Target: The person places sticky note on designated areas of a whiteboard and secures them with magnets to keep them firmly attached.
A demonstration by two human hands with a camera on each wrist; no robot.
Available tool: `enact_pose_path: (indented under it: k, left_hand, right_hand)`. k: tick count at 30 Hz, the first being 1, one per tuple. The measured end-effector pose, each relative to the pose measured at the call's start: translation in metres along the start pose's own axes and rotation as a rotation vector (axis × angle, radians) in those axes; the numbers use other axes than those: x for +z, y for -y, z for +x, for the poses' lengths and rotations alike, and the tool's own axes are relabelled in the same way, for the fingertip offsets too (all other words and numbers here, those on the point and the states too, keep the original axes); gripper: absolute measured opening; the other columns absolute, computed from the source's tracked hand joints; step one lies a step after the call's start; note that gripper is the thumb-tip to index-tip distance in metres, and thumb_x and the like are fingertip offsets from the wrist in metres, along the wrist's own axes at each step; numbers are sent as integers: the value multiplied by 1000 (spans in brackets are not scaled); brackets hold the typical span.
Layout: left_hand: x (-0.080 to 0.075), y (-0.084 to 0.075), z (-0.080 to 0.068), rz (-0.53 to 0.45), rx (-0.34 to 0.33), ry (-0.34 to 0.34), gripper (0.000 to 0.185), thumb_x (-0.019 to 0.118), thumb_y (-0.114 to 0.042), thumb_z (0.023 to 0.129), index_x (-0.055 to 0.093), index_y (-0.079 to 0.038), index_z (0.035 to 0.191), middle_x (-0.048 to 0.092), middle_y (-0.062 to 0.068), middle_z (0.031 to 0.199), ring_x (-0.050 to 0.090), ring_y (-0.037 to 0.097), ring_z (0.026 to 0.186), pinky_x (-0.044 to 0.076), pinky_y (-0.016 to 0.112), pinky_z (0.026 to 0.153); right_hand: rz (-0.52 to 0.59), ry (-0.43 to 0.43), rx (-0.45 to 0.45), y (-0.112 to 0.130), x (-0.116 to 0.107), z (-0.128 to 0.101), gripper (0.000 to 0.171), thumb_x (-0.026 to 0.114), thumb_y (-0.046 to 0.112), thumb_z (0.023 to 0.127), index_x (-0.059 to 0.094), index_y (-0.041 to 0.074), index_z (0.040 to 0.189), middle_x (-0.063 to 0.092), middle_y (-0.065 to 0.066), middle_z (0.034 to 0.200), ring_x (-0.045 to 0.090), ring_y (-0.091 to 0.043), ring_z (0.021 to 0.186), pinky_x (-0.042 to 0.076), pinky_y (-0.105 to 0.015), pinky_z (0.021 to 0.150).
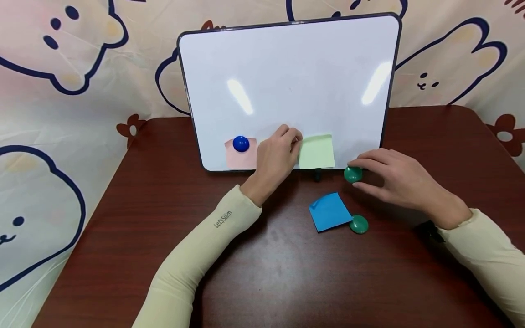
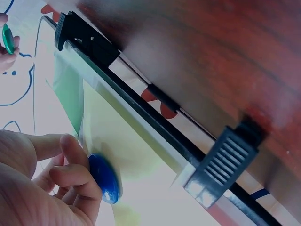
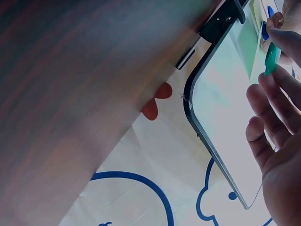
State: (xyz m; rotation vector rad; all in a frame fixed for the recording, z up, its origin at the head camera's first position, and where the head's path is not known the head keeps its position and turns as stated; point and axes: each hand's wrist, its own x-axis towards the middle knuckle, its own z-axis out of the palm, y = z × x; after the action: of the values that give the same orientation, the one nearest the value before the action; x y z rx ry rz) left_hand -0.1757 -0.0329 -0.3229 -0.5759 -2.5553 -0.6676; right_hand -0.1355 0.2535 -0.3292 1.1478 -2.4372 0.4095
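- Light green note (image 1: 316, 152) stands against the whiteboard (image 1: 287, 68), low and right of its middle.
- Left hand (image 1: 274, 155), before the whiteboard's lower middle: fingers curled close, seeming to pinch the note's left edge.
- Right hand (image 1: 395, 175), by the whiteboard's lower right corner: fingers partly spread, tips and thumb gripping a green magnet (image 1: 353, 174).
- Likely risk: the note slips down the whiteboard if released unpinned; a knuckle could also nudge the lower blue magnet (image 2: 104, 179).
- Around, left to right: pink note (image 1: 242, 159) under a round blue magnet (image 1: 241, 144), low on the whiteboard's left; yellow note (image 2: 113, 113) on its lower middle, screened by the left hand; blue note (image 1: 330, 213) on the worktop (image 1: 262, 264) before the whiteboard's right half, touching a spare green magnet (image 1: 359, 224).
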Motion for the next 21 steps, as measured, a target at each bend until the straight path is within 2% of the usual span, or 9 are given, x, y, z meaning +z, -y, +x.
enact_pose_path:
  k: [12,21]
  left_hand:
    - [0,-1,2,6,-8,21,14,61,-20,99,72,-13,101,66,3,96,63,17,73,52,28,62]
    - [-1,0,2,3,-25,22,14,61,-21,100,72,-13,102,66,3,98,63,16,74,52,28,63]
  right_hand:
    - [5,-7,20,2,2,-3,63,43,65,96,71,13,119,69,-4,111,63,-18,96,53,-38,78]
    - [23,-18,60,3,1,5,66,41,68,94,71,16,120,69,-4,111,62,-18,95,51,-38,77]
